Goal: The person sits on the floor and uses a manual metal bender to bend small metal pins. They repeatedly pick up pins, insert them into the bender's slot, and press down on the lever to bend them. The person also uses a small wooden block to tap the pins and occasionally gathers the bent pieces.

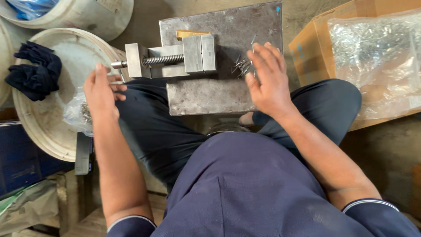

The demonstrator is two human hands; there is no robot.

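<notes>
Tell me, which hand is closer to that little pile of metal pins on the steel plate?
Right. The right hand rests on the steel plate with its fingers at the pile of pins. The left hand is off the plate, past the vise, over a white bucket lid.

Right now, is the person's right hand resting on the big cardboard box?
No, the right hand lies on the grey metal block beside small metal pins, apart from the cardboard box.

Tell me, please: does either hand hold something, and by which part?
Neither clearly holds anything. The right hand rests open by small metal pins; the left hand hovers near the vise screw.
</notes>
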